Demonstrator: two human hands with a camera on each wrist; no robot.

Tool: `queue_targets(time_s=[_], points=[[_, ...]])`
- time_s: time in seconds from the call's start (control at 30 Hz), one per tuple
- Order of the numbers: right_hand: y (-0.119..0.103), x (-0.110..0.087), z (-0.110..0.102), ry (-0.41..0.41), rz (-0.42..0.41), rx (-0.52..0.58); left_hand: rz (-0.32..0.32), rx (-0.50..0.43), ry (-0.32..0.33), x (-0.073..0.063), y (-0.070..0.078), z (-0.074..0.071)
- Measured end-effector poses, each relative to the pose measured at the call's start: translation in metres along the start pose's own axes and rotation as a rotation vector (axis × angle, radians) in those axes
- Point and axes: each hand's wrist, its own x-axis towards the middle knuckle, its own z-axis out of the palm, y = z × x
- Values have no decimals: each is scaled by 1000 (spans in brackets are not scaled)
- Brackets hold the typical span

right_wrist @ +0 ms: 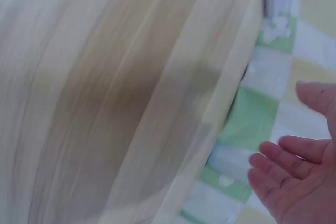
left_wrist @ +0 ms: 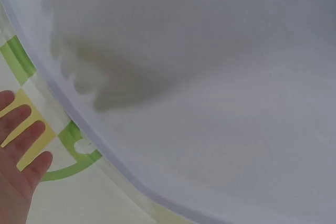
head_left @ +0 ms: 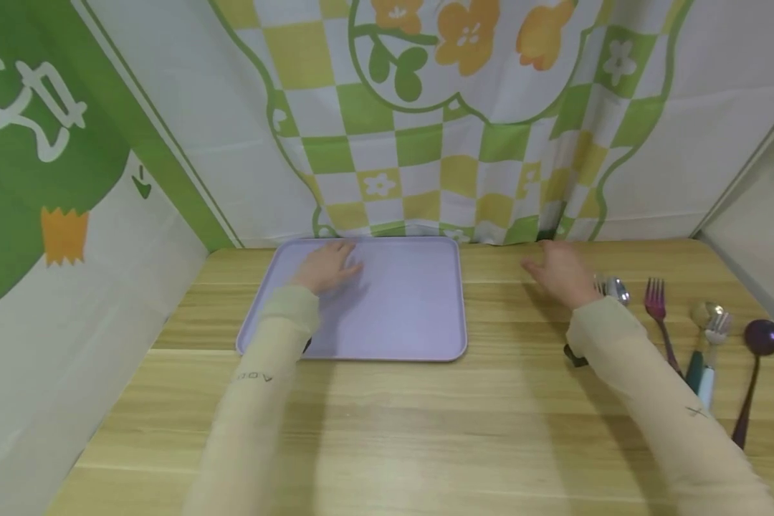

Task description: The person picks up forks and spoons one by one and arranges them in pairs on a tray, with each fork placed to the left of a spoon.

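A lavender tray (head_left: pixel 406 301) lies flat on the wooden table against the back curtain. Over its left part hovers my left hand (head_left: pixel 325 266), holding nothing, its fingers pointing toward the back. In the left wrist view that hand (left_wrist: pixel 21 156) shows spread, fairly straight fingers, with its shadow on the tray (left_wrist: pixel 226 129). My right hand (head_left: pixel 562 272) is above the table's back part, right of the tray, beside a silver fork and spoon (head_left: pixel 618 290) that it partly covers. The right wrist view shows this hand (right_wrist: pixel 296 177) with relaxed fingers and an empty palm.
On the right lie a purple fork (head_left: pixel 655 301), a gold spoon with a dark green handle (head_left: pixel 694 369), a fork with a pale blue handle (head_left: pixel 706 387) and a dark purple ladle (head_left: pixel 762 338). A checked curtain (head_left: pixel 419 150) closes off the table's back edge.
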Motion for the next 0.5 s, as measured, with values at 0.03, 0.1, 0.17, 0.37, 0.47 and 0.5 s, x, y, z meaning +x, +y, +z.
queue_targets(time_s=[0.03,0.1,0.17,0.37,0.47,0.5], points=[[-4,0,0,4,-14,-7,7,-1,-12,-1,-2,-1],[-11,0,1,15,-37,-13,16,-10,-35,-3,-4,-1],[-19,-1,2,28,-51,-12,23,-19,-58,-5,-7,-2],[-45,-9,5,1,-2,61,8,-39,-111,-17,-14,-8],[-59,-11,7,-32,19,100,-12,-56,-135,-23,-20,-15],[-63,-11,8,-38,25,110,-15,-64,-138,-25,-24,-16]])
